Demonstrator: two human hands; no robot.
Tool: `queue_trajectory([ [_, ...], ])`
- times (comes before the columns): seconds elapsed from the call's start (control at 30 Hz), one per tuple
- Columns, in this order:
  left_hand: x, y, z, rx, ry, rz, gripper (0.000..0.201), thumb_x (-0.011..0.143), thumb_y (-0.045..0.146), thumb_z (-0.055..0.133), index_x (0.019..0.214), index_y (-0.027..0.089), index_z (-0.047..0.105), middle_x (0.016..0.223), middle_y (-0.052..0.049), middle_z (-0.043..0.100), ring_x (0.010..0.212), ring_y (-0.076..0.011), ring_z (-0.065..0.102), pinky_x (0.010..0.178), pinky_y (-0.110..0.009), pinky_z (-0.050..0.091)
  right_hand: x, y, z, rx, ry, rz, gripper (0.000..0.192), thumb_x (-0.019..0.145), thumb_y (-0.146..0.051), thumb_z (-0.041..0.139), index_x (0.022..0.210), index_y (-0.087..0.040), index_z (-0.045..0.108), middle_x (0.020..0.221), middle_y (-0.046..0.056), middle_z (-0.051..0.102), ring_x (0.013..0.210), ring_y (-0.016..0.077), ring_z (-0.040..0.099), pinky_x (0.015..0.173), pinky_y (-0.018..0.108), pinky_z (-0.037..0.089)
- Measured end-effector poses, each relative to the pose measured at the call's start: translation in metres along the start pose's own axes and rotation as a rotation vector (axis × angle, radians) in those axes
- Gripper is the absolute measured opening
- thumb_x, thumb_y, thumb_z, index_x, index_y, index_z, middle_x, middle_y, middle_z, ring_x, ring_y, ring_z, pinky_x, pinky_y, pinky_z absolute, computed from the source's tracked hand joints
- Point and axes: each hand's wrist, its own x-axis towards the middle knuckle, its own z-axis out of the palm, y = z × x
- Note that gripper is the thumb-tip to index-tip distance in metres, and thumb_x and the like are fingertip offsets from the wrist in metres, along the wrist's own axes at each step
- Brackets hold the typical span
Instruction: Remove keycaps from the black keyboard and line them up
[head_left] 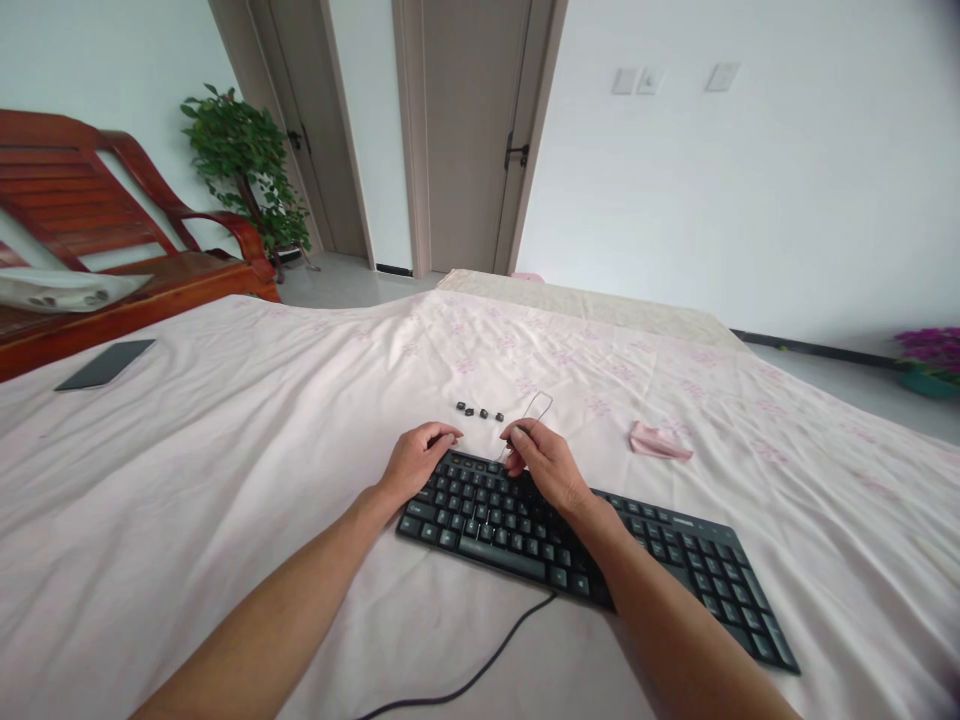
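A black keyboard (499,541) lies at a slant on the bedcover, its right end nearer to me. At its upper left corner, my left hand (420,458) is closed on the edge, with thumb and forefinger along the back. My right hand (546,462) pinches a thin wire keycap puller (540,401) over the top rows. One wire loop sticks up past the fingers, and the lower wires reach down by the keys. The fingers hide the puller's middle and some keys. Several loose black keycaps (484,413) lie just behind the keyboard.
The pink floral bedcover (300,420) has folds. A pink cloth (660,441) lies right of my right hand. A dark flat tablet-like thing (106,365) rests far left. The keyboard cable (487,664) curves toward me. A wooden bench (150,262) stands beyond the left edge.
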Motion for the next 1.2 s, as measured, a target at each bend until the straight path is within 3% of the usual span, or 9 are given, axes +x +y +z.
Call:
queue_trajectory([
  [0.2,0.0,-0.001,0.0,0.027,0.005,0.019,0.027,0.09,0.034,0.05,0.1,0.021,0.072,0.1,-0.002,0.073,0.095,-0.0186,0.066,0.088,-0.029,0.048,-0.002,-0.001,0.006,-0.163,-0.043,-0.101,0.026,0.096,-0.041,0.043,0.096,-0.019,0.058,0.071,0.0,0.059,0.059,0.0123,0.059,0.057,0.025,0.05],
  [0.37,0.001,-0.003,0.0,0.032,0.01,0.019,0.027,0.089,0.034,0.051,0.099,0.022,0.072,0.099,-0.002,0.073,0.091,-0.0182,0.066,0.088,-0.029,0.049,-0.002,-0.004,0.007,-0.431,-0.152,-0.374,0.023,0.1,-0.031,0.038,0.094,-0.02,0.058,0.09,0.004,0.058,0.073,0.0132,0.058,0.071,0.028,0.05],
  [0.57,0.0,-0.002,0.0,0.012,0.009,0.017,0.026,0.089,0.034,0.051,0.099,0.021,0.072,0.098,-0.002,0.073,0.092,-0.0181,0.066,0.088,-0.029,0.049,-0.002,-0.004,0.012,-0.562,-0.206,-0.49,0.019,0.1,-0.027,0.038,0.094,-0.021,0.056,0.088,0.004,0.055,0.084,0.0165,0.056,0.08,0.03,0.047],
  [0.97,-0.002,0.003,0.0,0.063,0.005,0.046,0.026,0.088,0.03,0.049,0.097,0.022,0.072,0.1,0.0,0.073,0.094,-0.0177,0.066,0.089,-0.028,0.048,-0.003,0.0,0.018,-0.611,-0.218,-0.545,0.019,0.1,-0.026,0.037,0.095,-0.021,0.055,0.089,0.005,0.056,0.083,0.0172,0.057,0.078,0.03,0.047],
  [1.2,-0.001,0.001,0.001,0.091,0.013,0.042,0.027,0.089,0.03,0.048,0.097,0.023,0.073,0.099,-0.001,0.073,0.093,-0.0175,0.066,0.087,-0.027,0.048,-0.003,0.004,0.01,-0.442,-0.116,-0.383,0.021,0.099,-0.026,0.037,0.091,-0.02,0.055,0.08,0.001,0.055,0.067,0.0126,0.054,0.07,0.028,0.047],
])
